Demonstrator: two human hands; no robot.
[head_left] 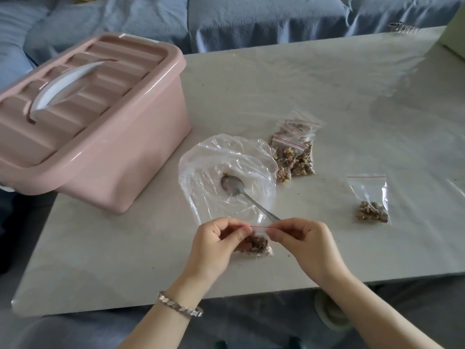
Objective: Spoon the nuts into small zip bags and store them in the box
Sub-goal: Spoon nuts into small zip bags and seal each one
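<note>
A small zip bag of walnut pieces (256, 244) stands on the table near the front edge. My left hand (216, 245) and my right hand (307, 245) each pinch one end of its red-lined top strip. Just behind it a metal spoon (239, 190) lies in a large crumpled clear plastic bag (208, 170) that holds only a few crumbs. Several filled zip bags (294, 149) lie in a pile further back. One more filled zip bag (371, 200) lies alone to the right. The pink box (105, 147) sits at the left with its lid on.
The pale table (276, 84) has small nut crumbs scattered on it. A blue sofa (251, 18) runs along the far side. A light green object (455, 39) sits at the far right corner. The box overhangs the table's left edge.
</note>
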